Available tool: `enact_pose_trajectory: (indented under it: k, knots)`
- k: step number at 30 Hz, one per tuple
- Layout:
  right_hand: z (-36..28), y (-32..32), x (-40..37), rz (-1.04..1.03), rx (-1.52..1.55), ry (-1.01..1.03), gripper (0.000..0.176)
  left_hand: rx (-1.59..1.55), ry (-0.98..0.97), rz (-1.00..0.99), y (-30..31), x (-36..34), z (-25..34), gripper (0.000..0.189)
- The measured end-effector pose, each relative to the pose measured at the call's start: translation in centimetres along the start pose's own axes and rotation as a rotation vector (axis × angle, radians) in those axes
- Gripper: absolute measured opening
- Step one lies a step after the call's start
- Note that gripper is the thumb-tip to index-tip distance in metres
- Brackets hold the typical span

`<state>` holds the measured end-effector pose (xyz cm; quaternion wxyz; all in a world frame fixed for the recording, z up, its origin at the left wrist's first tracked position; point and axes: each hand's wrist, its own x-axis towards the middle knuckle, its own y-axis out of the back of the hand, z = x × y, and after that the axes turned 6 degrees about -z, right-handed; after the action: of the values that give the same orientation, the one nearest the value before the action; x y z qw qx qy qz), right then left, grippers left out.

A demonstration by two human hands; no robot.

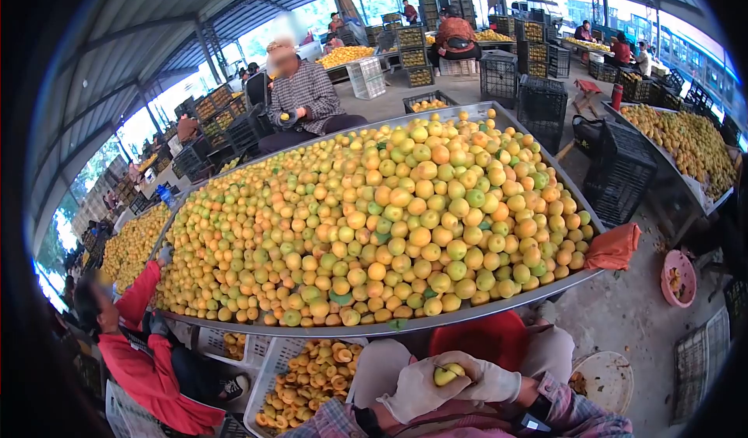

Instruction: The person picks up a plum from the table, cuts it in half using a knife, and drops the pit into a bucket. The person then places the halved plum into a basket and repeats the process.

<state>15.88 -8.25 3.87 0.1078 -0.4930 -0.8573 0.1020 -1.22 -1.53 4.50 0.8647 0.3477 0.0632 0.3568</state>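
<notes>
My left hand (421,390), in a pale work glove, curls around a yellow-green apricot (449,373) above my lap. My right hand (495,380), gloved too, is closed against the apricot's right side. Whether it grips a small tool is hidden by its fingers. Beyond my knees, a metal-rimmed table (405,326) bears a large heap of apricots (389,212). To the left of my hands, a white crate (269,364) holds halved apricots (312,379). A red basin (487,340) sits between my knees, partly under the table edge.
A co-worker in red (160,356) sits at the left; another in a checked jacket (308,95) sits across the table. An orange cloth (613,247) hangs at the right corner. A pink basket (678,278), a pale bucket (606,383) and black crates (619,165) stand at right.
</notes>
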Motion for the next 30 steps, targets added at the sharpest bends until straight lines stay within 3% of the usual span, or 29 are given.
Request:
enact_pose_trajectory:
  k: [2,9,11,15,18,20,21,24,28,30]
  knots:
    - [-0.6,-0.3,-0.4,0.002,0.082,-0.077,0.063,-0.072,-0.021,-0.011,-0.4,-0.3,-0.2,0.029]
    - [1.1,-0.3,-1.3,-0.018,0.157,-0.019,0.064,-0.238,-0.022,-0.221,-0.5,-0.2,-0.7,0.027]
    - [1.6,-0.4,-1.4,-0.068,0.203,0.032,0.064,-0.138,-0.045,-0.207,-1.3,-0.6,-1.8,0.038]
    - [2.2,-0.4,-1.2,-0.057,0.167,0.055,0.064,-0.228,-0.065,-0.230,-0.4,-0.3,-1.1,0.039]
    - [0.5,-0.1,-0.6,0.044,0.052,-0.037,0.068,-0.184,0.057,-0.193,-0.4,0.4,-0.5,0.042]
    - [0.0,0.0,-0.4,0.173,0.013,-0.300,0.074,-0.352,0.308,-0.148,-0.7,0.8,-0.8,0.046]
    - [1.3,0.2,-0.3,0.188,0.019,-0.180,0.080,-0.313,0.231,-0.100,-1.0,0.8,-1.2,0.038]
    - [3.7,0.1,0.3,0.265,-0.033,-0.008,0.081,-0.366,0.200,-0.073,-1.2,0.9,-2.0,0.039]
    - [3.0,-0.5,0.2,0.302,-0.002,-0.062,0.081,-0.270,0.110,-0.049,-1.6,0.7,-2.7,0.041]
    - [3.7,-0.4,0.3,0.367,-0.064,-0.026,0.078,-0.701,0.309,-0.095,-1.7,0.7,-2.2,0.038]
